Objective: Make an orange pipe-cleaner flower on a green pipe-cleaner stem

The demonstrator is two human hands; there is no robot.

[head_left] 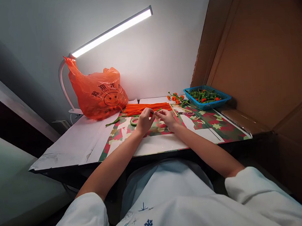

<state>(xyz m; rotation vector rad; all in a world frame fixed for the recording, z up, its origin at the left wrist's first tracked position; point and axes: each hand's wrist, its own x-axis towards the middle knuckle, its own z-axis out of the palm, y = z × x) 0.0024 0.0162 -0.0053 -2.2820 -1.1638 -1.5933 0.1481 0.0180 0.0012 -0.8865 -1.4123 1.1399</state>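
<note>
My left hand (145, 121) and my right hand (167, 118) meet above the middle of the table, fingertips pinched close together. A thin green fuzzy-looking stem (159, 109) shows at the fingers of my right hand. What lies between my left fingertips is mostly hidden and too small to make out. Just behind both hands is a bundle of orange pipe cleaners (148, 108). Beside my left hand sits a roll of green tape (134, 121), partly covered by the hand. To the right of my right hand lies a pair of scissors (186, 113).
An orange plastic bag (99, 92) stands back left under a lit lamp (114, 31). Orange flowers (175, 98) lie near a blue basket (208, 105) of green and orange pieces. Green pieces (112, 122) rest at left. Cardboard (261, 57) walls the right side.
</note>
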